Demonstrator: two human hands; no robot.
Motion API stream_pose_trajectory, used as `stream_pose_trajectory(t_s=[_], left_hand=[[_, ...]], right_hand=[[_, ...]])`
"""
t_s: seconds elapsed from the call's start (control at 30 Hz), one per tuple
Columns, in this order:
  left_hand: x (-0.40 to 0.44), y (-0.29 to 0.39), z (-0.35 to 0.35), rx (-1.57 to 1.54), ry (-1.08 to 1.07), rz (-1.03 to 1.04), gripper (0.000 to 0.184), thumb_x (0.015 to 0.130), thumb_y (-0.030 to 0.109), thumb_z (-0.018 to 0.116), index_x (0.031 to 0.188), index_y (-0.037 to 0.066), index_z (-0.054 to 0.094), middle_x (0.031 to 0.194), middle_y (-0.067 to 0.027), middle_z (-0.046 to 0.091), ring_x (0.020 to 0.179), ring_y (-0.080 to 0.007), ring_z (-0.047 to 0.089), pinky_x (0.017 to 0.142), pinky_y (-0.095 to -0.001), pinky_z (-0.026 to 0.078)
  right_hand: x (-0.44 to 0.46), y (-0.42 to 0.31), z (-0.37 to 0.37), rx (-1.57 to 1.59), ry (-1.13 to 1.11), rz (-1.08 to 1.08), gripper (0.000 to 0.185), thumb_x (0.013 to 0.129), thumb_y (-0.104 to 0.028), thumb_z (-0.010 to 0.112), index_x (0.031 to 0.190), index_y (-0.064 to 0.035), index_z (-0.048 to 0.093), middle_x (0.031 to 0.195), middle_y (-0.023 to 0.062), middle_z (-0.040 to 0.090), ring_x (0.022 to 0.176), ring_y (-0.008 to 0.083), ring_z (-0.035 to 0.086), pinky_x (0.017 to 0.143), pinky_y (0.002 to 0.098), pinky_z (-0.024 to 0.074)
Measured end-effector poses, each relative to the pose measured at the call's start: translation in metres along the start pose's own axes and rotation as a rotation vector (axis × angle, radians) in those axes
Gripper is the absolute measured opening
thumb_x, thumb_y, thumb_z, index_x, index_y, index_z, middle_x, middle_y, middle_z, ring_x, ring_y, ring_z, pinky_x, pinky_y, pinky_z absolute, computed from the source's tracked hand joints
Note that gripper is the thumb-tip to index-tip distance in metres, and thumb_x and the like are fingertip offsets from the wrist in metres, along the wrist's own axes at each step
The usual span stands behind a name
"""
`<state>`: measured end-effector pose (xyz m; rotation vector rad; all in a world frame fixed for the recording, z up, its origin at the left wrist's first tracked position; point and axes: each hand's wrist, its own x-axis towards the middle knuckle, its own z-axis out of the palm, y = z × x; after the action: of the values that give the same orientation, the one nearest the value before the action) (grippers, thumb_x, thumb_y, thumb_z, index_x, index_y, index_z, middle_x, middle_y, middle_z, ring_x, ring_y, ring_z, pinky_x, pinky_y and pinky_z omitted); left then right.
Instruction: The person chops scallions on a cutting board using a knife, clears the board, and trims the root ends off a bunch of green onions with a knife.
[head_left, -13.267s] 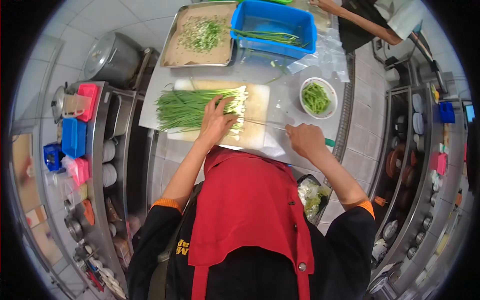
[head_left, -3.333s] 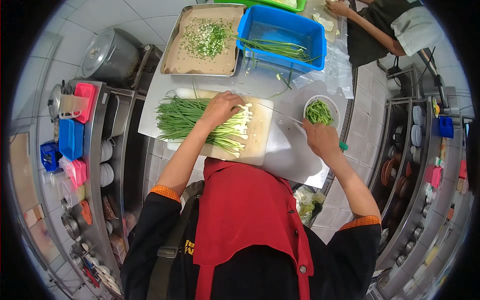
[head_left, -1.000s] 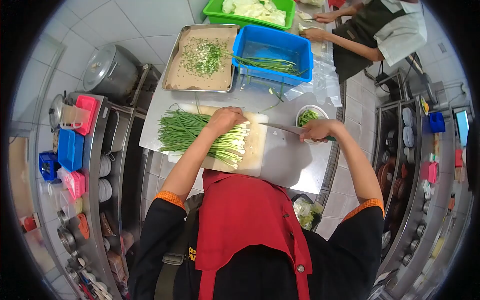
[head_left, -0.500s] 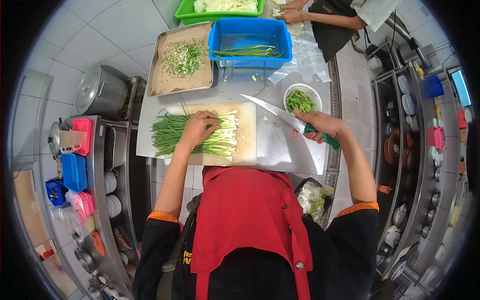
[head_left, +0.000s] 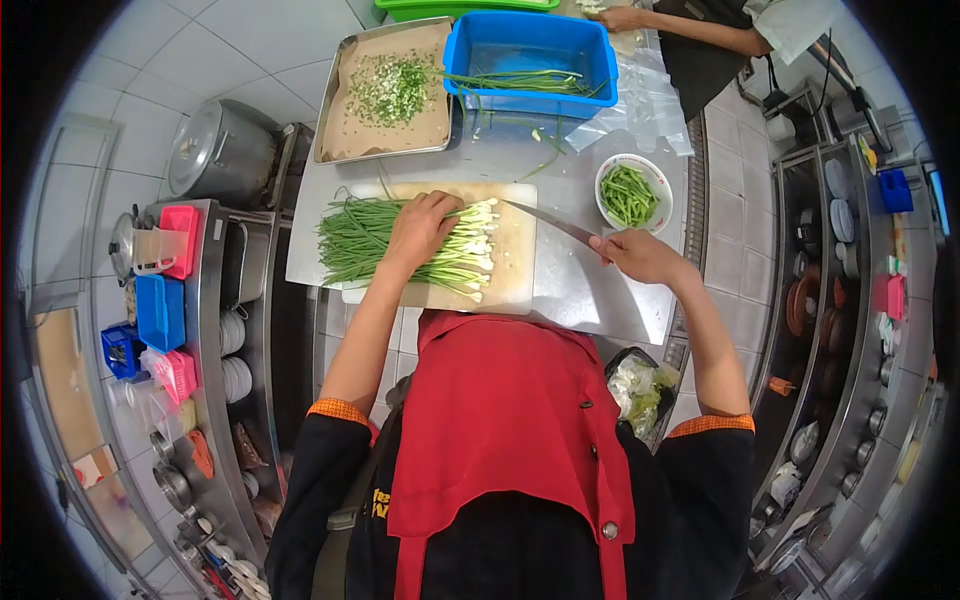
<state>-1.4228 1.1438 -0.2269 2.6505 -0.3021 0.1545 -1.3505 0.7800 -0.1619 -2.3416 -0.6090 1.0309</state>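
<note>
A bunch of spring onions (head_left: 358, 240) lies across the pale cutting board (head_left: 515, 262), white ends to the right and green leaves to the left. My left hand (head_left: 422, 232) presses on the bunch near the white ends, its fingers curled over the stalks. In my right hand (head_left: 642, 256) is a knife (head_left: 552, 220), its fist closed around the handle, which is mostly hidden. The blade points left, with its tip over the board's upper right part, apart from the onions. Just above my right hand stands a white bowl (head_left: 662, 184) of cut green pieces (head_left: 628, 196).
Behind the board sit a paper-lined metal tray (head_left: 340, 100) with chopped greens and a blue tub (head_left: 530, 100) with long green stalks. A clear plastic sheet (head_left: 640, 110) lies beside the tub. Another person's hand (head_left: 622, 18) is at the far end. Shelves flank both sides.
My right hand has turned the knife and brought its tip down and left, over the board's edge. My left hand stays on the spring onions. The whole view has shifted slightly.
</note>
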Motion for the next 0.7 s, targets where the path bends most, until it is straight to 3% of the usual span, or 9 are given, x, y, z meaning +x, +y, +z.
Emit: stream_pose_trajectory(t_s=[0.03, 0.1, 0.3, 0.47, 0.53, 0.63, 0.7], left_hand=[[0.001, 0.0, 0.002, -0.007, 0.023, 0.044, 0.014, 0.085, 0.015, 0.068, 0.098, 0.01, 0.067, 0.105, -0.0049, 0.063, 0.101, -0.0279, 0.058, 0.086, -0.0413, 0.046], [0.001, -0.001, 0.004, 0.009, 0.008, 0.066, 0.015, 0.084, 0.016, 0.068, 0.098, 0.011, 0.067, 0.108, -0.0051, 0.063, 0.102, -0.0281, 0.058, 0.088, -0.0417, 0.046], [0.008, 0.015, 0.01, 0.03, -0.025, 0.068, 0.017, 0.082, 0.017, 0.07, 0.099, 0.012, 0.07, 0.115, -0.0031, 0.061, 0.107, -0.0261, 0.056, 0.091, -0.0416, 0.043], [0.008, 0.022, 0.02, 0.035, 0.027, 0.084, 0.015, 0.081, 0.018, 0.072, 0.095, 0.012, 0.073, 0.115, -0.0028, 0.061, 0.111, -0.0241, 0.053, 0.093, -0.0408, 0.042], [0.007, 0.025, 0.021, -0.018, 0.147, 0.14, 0.011, 0.08, 0.017, 0.071, 0.089, 0.011, 0.074, 0.115, -0.0021, 0.06, 0.111, -0.0237, 0.053, 0.092, -0.0407, 0.043], [0.0, 0.038, 0.025, -0.042, 0.118, 0.14, 0.012, 0.078, 0.016, 0.073, 0.09, 0.011, 0.074, 0.111, -0.0017, 0.063, 0.107, -0.0249, 0.055, 0.091, -0.0393, 0.045], [-0.004, 0.041, 0.035, -0.038, 0.036, 0.119, 0.013, 0.078, 0.016, 0.073, 0.09, 0.011, 0.074, 0.107, -0.0024, 0.065, 0.106, -0.0252, 0.056, 0.09, -0.0391, 0.045]], right_hand=[[-0.002, -0.002, 0.002, 0.004, -0.004, 0.001, 0.063, 0.099, -0.057, 0.04, 0.086, -0.0005, 0.065, 0.063, 0.0115, 0.058, 0.062, 0.0256, 0.059, 0.061, 0.0392, 0.0468], [-0.005, -0.011, 0.003, -0.041, -0.045, 0.018, 0.059, 0.1, -0.052, 0.041, 0.088, 0.001, 0.065, 0.073, 0.0188, 0.063, 0.074, 0.0339, 0.063, 0.071, 0.0432, 0.0473], [-0.008, -0.018, 0.014, -0.104, -0.016, 0.042, 0.053, 0.101, -0.046, 0.042, 0.088, 0.0003, 0.065, 0.081, 0.0226, 0.065, 0.079, 0.0417, 0.062, 0.074, 0.0482, 0.0471], [-0.014, -0.018, 0.015, -0.095, -0.017, 0.064, 0.051, 0.101, -0.046, 0.043, 0.091, -0.001, 0.065, 0.082, 0.022, 0.066, 0.082, 0.0408, 0.063, 0.074, 0.0479, 0.0475], [-0.02, -0.016, 0.014, -0.103, -0.013, 0.081, 0.05, 0.1, -0.046, 0.043, 0.092, -0.0014, 0.065, 0.083, 0.0218, 0.066, 0.083, 0.0409, 0.064, 0.074, 0.0477, 0.0477], [-0.032, -0.017, 0.013, -0.124, 0.026, 0.042, 0.05, 0.1, -0.046, 0.044, 0.093, -0.0019, 0.065, 0.085, 0.0219, 0.067, 0.085, 0.042, 0.064, 0.076, 0.0482, 0.0482], [-0.04, -0.021, 0.009, -0.116, -0.015, 0.152, 0.048, 0.1, -0.046, 0.044, 0.097, -0.003, 0.066, 0.088, 0.0227, 0.067, 0.088, 0.0432, 0.063, 0.077, 0.0495, 0.0483]])
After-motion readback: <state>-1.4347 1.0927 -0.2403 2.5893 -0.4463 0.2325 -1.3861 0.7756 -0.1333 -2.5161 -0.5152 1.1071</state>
